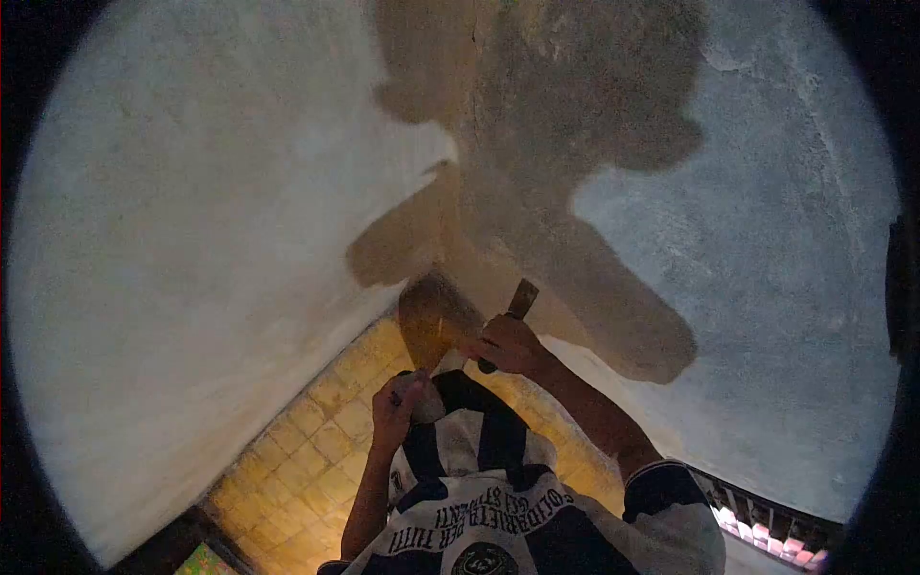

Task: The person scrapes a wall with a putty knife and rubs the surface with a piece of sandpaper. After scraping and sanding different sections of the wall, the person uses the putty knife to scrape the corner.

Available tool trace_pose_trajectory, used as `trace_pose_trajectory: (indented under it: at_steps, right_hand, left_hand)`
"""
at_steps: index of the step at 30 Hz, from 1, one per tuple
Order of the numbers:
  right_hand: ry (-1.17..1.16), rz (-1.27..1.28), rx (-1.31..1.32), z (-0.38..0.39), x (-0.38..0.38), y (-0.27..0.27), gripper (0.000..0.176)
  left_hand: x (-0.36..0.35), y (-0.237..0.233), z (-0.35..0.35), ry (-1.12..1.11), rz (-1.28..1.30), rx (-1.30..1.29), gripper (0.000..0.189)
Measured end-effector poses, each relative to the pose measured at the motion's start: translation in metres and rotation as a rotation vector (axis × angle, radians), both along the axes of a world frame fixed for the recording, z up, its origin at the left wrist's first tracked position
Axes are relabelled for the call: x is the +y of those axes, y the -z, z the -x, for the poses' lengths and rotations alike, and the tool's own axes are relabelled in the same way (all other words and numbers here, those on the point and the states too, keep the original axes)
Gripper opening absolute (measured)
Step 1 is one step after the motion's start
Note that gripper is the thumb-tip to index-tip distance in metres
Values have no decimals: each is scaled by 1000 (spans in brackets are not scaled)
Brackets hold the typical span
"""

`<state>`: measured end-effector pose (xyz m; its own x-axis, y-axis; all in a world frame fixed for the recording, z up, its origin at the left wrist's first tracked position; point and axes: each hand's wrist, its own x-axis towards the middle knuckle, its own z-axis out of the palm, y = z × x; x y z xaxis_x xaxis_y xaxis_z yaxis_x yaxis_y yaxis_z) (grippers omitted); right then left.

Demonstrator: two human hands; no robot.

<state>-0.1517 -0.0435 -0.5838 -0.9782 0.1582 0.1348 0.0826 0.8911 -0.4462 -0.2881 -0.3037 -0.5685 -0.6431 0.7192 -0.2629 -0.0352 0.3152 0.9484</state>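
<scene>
In the head view, a scraper (pixel 522 299) is observed in the grasp of the right hand (pixel 510 345), its fingers being closed about the handle; the blade is pointed upward and away from the body, in front of the right wall (pixel 786 316), and whether contact is made cannot be told. The left hand (pixel 388 410) is positioned lower, with its fingers curled round a pale object (pixel 427 400), the kind of which cannot be determined. A black-and-white shirt (pixel 470 489) is worn, and lettering is printed across it, upside down to the camera; "PER TUTTI" appears to be legible, while the remaining words are read only in part. Below the lettering, a dark round badge (pixel 484 559) is noted, its detail too small to be made out. The right wall is met by a left wall (pixel 211 211) at a corner, above a floor (pixel 321 450) of yellowish tiles. Broad shadows (pixel 594 105) are cast on both walls. At the lower left edge, a multicoloured item (pixel 203 561) is partly shown.
</scene>
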Motion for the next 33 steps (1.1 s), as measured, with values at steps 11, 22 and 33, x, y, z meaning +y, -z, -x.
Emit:
trace_pose_trajectory:
  at_steps: [11, 22, 33]
  right_hand:
    - [26, -2, -144, 20, 12, 5, 23]
    - [-50, -71, 308, 33, 17, -7, 18]
    - [-141, -168, 224, 15, -7, -30, 27]
  left_hand:
    - [20, 5, -2, -75, -87, -239, 26]
    - [-33, 21, -20, -276, -89, -90, 24]
    - [-73, -17, -64, -522, -134, -301, 23]
